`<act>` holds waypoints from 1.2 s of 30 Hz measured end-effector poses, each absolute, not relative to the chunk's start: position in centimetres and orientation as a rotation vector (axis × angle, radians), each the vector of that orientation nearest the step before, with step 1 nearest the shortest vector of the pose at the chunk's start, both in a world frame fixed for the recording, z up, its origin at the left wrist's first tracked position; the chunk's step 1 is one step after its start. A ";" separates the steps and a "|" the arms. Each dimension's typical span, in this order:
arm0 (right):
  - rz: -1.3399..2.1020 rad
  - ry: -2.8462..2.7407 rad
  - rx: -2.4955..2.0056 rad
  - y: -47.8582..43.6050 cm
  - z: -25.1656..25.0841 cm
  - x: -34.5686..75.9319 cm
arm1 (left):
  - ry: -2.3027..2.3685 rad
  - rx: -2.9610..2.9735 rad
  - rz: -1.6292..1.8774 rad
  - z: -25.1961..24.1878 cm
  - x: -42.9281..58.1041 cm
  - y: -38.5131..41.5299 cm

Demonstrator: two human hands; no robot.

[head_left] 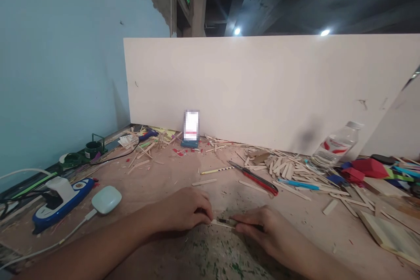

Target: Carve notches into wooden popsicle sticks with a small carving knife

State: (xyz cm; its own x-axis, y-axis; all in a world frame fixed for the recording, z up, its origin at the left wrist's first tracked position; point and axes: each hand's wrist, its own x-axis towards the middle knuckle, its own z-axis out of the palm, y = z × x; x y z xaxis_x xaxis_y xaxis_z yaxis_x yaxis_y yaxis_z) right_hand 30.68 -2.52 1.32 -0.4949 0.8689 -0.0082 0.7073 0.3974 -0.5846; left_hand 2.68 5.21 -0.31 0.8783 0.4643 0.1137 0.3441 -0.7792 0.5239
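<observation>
My left hand (195, 210) is closed, pinching the left end of a thin wooden craft stick (223, 224) low over the table. In my right hand (262, 225) is a small craft knife (225, 220), its dark metal front end lying along the stick. The knife's handle is mostly covered by my fingers, and I cannot tell whether its edge cuts into the wood. Beyond my hands lie a red and black utility knife (259, 180), a yellow patterned pencil (217, 169) and a loose craft stick (204, 182).
Piled craft sticks (282, 167), a blue pen (298, 184) and a plastic bottle (337, 146) occupy the right. At left are a blue-white power strip (64, 205) and a white charger (106, 200) with its cable. A phone (191, 127) stands before the white partition (229, 87).
</observation>
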 end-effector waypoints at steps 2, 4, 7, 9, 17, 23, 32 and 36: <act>0.767 -2.360 -1.371 -2.5 1.3 31.0 | 0.596 2.550 0.315 -0.3 2.7 5.2; 0.761 -2.357 -1.369 -2.6 1.2 31.2 | 0.598 2.553 0.306 -0.2 2.7 5.1; 0.756 -2.360 -1.364 -2.7 1.1 31.3 | 0.602 2.556 0.294 -0.1 2.8 5.1; 0.760 -2.362 -1.360 -2.8 1.0 31.2 | 0.607 2.556 0.288 -0.1 2.8 5.1; 0.763 -2.347 -1.349 -2.8 1.2 31.2 | 0.608 2.549 0.293 -0.2 2.7 5.1; 0.779 -2.348 -1.366 -2.9 1.3 31.0 | 0.614 2.526 0.306 0.0 2.7 5.0; 0.759 -2.347 -1.367 -3.1 1.3 30.9 | 0.600 2.510 0.334 0.1 2.6 4.8; 0.760 -2.354 -1.361 -3.2 1.6 30.7 | 0.606 2.504 0.343 0.0 2.6 4.8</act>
State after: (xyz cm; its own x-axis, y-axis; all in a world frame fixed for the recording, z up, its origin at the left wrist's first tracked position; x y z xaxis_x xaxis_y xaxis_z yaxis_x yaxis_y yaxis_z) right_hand 30.74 -3.23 1.63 -0.4967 0.8679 0.0083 0.6992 0.4058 -0.5886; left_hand 2.59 4.81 0.03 0.8667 0.4851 0.1161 0.3487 -0.7556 0.5545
